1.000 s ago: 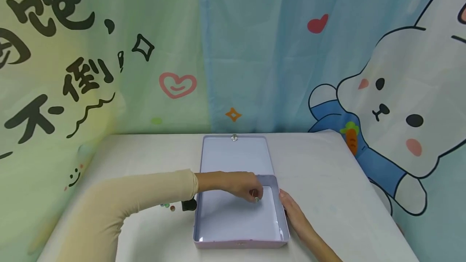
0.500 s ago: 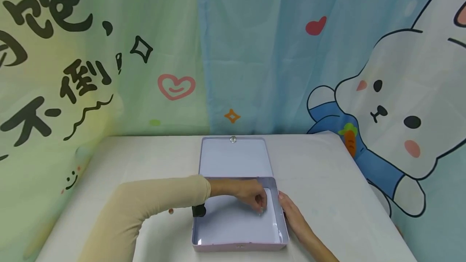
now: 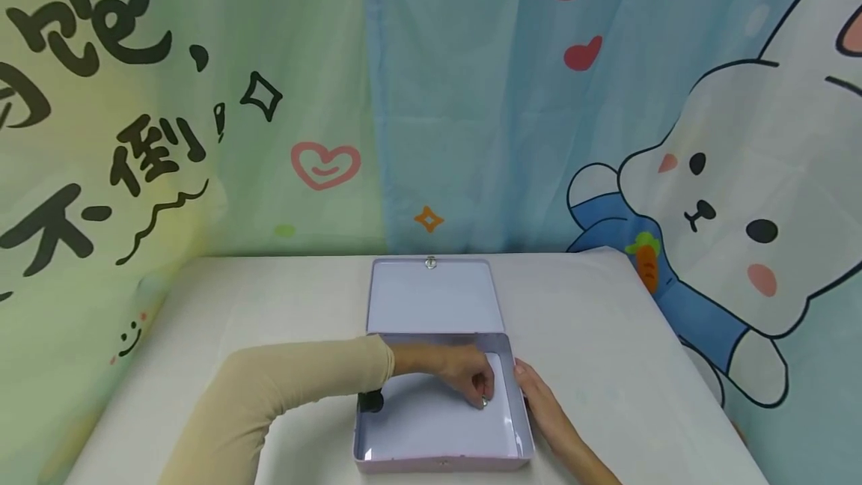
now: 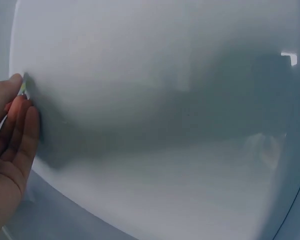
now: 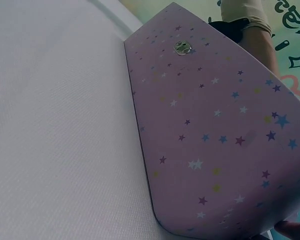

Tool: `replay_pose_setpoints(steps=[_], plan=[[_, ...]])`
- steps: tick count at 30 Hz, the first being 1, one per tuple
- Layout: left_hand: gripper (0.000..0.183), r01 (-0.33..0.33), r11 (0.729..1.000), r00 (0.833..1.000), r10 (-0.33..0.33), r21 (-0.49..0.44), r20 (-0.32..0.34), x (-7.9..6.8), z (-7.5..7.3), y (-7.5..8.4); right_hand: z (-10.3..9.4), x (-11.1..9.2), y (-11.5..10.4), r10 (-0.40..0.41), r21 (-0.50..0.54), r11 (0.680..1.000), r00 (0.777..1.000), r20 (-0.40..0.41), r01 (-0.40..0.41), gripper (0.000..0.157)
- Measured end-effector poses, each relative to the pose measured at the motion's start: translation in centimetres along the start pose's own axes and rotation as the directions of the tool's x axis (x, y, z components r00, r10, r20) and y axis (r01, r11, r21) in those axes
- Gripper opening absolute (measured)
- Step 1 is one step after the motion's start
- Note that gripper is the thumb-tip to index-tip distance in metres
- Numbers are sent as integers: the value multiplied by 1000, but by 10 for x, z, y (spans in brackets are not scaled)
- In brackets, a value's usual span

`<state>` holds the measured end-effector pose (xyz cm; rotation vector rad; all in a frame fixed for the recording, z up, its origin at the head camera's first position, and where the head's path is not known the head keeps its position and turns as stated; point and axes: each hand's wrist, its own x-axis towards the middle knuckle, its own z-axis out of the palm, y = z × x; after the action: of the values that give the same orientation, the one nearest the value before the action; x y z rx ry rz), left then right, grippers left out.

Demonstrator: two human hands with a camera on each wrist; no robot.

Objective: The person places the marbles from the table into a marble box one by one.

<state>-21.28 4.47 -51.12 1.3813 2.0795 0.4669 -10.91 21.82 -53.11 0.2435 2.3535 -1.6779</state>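
A lavender box (image 3: 438, 463) stands on the white tabletop with its hinged lid (image 3: 434, 296) laid back. My left hand (image 3: 468, 371) reaches across into it, low over the right part of its floor. Between thumb and fingertips it pinches a small greenish piece (image 4: 24, 88), mostly covered by the fingers, too small to name. The left wrist view shows this hand (image 4: 12, 137) at the floor's edge. Against the outer right wall rests my right hand (image 3: 547, 404), fingers extended. That star-patterned side (image 5: 215, 125) fills much of the right wrist view, with fingertips (image 5: 294, 229) at its lower corner.
White cloth (image 3: 606, 335) covers the table around the box. Behind hangs a printed curtain (image 3: 444, 96) with a rabbit and lettering. A black wrist device (image 3: 371, 401) on the left arm overhangs the box's left rim. A round metal clasp (image 3: 431, 263) sits on the lid's far edge.
My left hand has moved slightly right and lower inside the box, still pinching the small piece. Small green and brown pieces left of the box are now hidden by the sleeve. The right hand stays put.
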Motion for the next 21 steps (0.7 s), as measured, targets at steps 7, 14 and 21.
replay_pose_setpoints(steps=[7, 14, 21], plan=[[14, -6, 1000, 1000, 7, 25, -27, 0, 7, 2, 1, -3, 1, 12, -7, 1000, 1000, -11, -12, 66], [32, -88, 980, 995, 94, 179, -27, -14, -12, 17, 3, -3, 1, 3, -6, 1000, 1000, -5, -3, 65], [29, -138, 990, 962, 137, 10, -235, -58, -56, 33, -1, -2, 0, -4, -32, 999, 1000, 0, 4, 64]])
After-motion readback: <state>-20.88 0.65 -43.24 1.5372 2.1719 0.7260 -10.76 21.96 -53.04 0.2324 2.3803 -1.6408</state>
